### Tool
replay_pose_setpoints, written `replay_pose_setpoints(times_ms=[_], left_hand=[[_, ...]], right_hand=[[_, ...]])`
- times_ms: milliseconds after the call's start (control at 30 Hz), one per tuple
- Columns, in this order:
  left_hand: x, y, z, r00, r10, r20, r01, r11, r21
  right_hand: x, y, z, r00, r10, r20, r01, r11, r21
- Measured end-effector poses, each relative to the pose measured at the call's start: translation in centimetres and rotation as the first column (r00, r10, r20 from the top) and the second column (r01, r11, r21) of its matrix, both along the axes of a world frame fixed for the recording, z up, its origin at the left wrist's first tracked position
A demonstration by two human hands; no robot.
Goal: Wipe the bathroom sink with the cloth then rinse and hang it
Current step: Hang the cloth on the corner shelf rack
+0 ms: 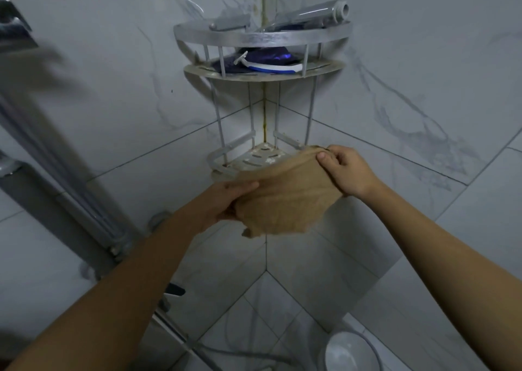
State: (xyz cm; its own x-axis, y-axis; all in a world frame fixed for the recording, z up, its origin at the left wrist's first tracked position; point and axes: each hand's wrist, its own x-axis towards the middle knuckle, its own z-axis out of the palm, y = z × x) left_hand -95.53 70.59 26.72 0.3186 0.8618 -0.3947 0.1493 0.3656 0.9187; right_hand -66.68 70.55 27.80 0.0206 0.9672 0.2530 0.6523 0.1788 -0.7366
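Observation:
A tan cloth (pixel 285 198) is stretched between both hands in front of the lower tier (pixel 254 156) of a metal corner shelf. My left hand (pixel 228 198) grips its left edge, thumb on top. My right hand (pixel 344 170) pinches its upper right corner at the shelf's front rail. The cloth's bottom end hangs loose below my hands. The sink is not in view.
The upper tier (pixel 262 74) of the corner shelf holds a blue-and-white razor (pixel 271 67) and dark items; a tube (pixel 313 14) lies on its top rail. Marble-tiled walls meet at the corner. A grey pipe (pixel 56 173) runs down the left wall. A white round object (pixel 347 353) sits at the bottom right.

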Motion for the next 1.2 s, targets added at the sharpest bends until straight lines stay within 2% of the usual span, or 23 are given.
replay_pose_setpoints(times_ms=[67, 167, 233, 267, 367, 500, 567, 633, 733, 800, 867, 933, 1000, 1033, 1200], left_hand=[[-0.9, 0.2, -0.2, 0.999, -0.003, 0.05, 0.0, 0.999, 0.049], [-0.8, 0.7, 0.5, 0.949, 0.207, 0.237, -0.218, 0.976, 0.022], [-0.4, 0.8, 1.2, 0.933, 0.325, 0.154, -0.34, 0.936, 0.089], [-0.2, 0.9, 1.5, 0.94, 0.33, 0.085, -0.34, 0.929, 0.145], [0.1, 0.8, 2.3, 0.97, 0.233, -0.066, -0.212, 0.949, 0.234], [1.0, 1.0, 4.1, 0.968, 0.042, -0.246, 0.043, 0.943, 0.33], [1.8, 0.8, 5.2, 0.954, -0.071, -0.292, 0.175, 0.921, 0.348], [2.7, 0.4, 6.2, 0.922, -0.206, -0.329, 0.316, 0.89, 0.328], [3.6, 0.1, 7.1, 0.865, -0.372, -0.338, 0.469, 0.84, 0.274], [3.4, 0.3, 7.4, 0.856, -0.373, -0.356, 0.484, 0.822, 0.301], [3.1, 0.4, 7.6, 0.851, -0.354, -0.388, 0.489, 0.803, 0.341], [3.0, 0.2, 7.6, 0.833, -0.335, -0.44, 0.513, 0.768, 0.385], [3.3, -0.2, 7.6, 0.813, -0.299, -0.5, 0.53, 0.736, 0.421], [3.4, -0.3, 7.2, 0.814, -0.276, -0.512, 0.524, 0.728, 0.442], [3.6, -0.4, 5.0, 0.883, -0.06, -0.466, 0.336, 0.774, 0.537]], right_hand=[[0.7, 0.1, -0.7, 1.0, -0.021, -0.017, 0.02, 0.999, -0.024], [0.7, -0.2, -1.4, 0.998, 0.016, -0.057, -0.019, 0.998, -0.054], [0.4, -0.5, -1.5, 0.988, 0.049, -0.146, -0.059, 0.996, -0.065], [0.4, -0.6, -1.6, 0.979, 0.067, -0.192, -0.086, 0.992, -0.089], [1.2, -0.7, -2.2, 0.969, 0.123, -0.212, -0.168, 0.964, -0.208], [1.6, -0.9, -2.6, 0.979, 0.189, -0.077, -0.203, 0.907, -0.369], [0.7, -1.1, -2.0, 0.979, 0.203, -0.022, -0.198, 0.921, -0.335], [-1.0, -1.2, -0.4, 0.972, 0.188, -0.144, -0.221, 0.938, -0.266], [-2.8, -1.4, 2.0, 0.866, 0.214, -0.451, -0.373, 0.879, -0.298], [-3.5, -1.6, 2.9, 0.768, 0.227, -0.599, -0.476, 0.828, -0.296], [-3.9, -2.0, 3.2, 0.718, 0.239, -0.654, -0.52, 0.808, -0.276], [-4.5, -2.2, 3.2, 0.796, 0.277, -0.538, -0.468, 0.846, -0.256], [-5.0, -2.0, 2.8, 0.884, 0.281, -0.372, -0.365, 0.914, -0.177], [-5.1, -1.9, 2.6, 0.902, 0.267, -0.338, -0.328, 0.935, -0.138], [-5.0, -1.7, 2.7, 0.892, 0.248, -0.379, -0.285, 0.958, -0.043]])
